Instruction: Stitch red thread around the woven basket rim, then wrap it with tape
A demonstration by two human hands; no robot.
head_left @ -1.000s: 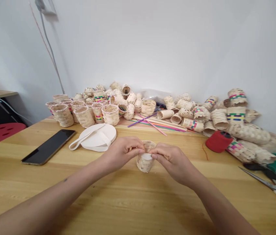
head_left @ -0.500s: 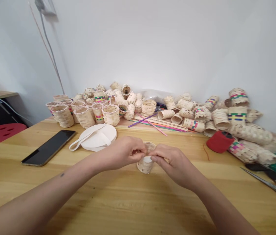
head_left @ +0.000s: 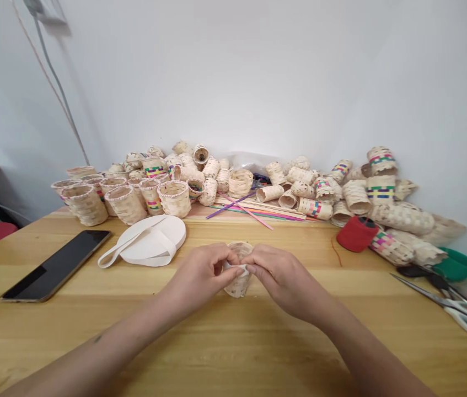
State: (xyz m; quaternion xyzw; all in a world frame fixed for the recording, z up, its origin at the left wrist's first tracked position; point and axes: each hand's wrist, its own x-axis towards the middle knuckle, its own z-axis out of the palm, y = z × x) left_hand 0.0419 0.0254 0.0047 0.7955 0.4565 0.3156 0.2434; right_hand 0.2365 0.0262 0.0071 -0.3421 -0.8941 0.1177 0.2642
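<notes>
A small woven straw basket [head_left: 238, 285] stands on the wooden table [head_left: 200, 342] just in front of me, pinched from both sides. My left hand [head_left: 201, 275] grips its left rim with curled fingers. My right hand [head_left: 279, 274] holds the right rim, thumb and fingers pressed together over a bit of white tape at the rim. The basket's lower half shows between the two hands; its top is partly hidden by my fingers.
A roll of white tape [head_left: 150, 242] and a black phone [head_left: 57, 266] lie to the left. Piles of woven baskets [head_left: 175, 197] and coloured strips [head_left: 253, 210] line the wall. A red thread spool [head_left: 356, 234] and scissors [head_left: 448, 302] are at the right.
The view has swung slightly right, so everything sits further left in frame. Both hands have stayed on the basket, drawing a little closer to me and closing in around its rim.
</notes>
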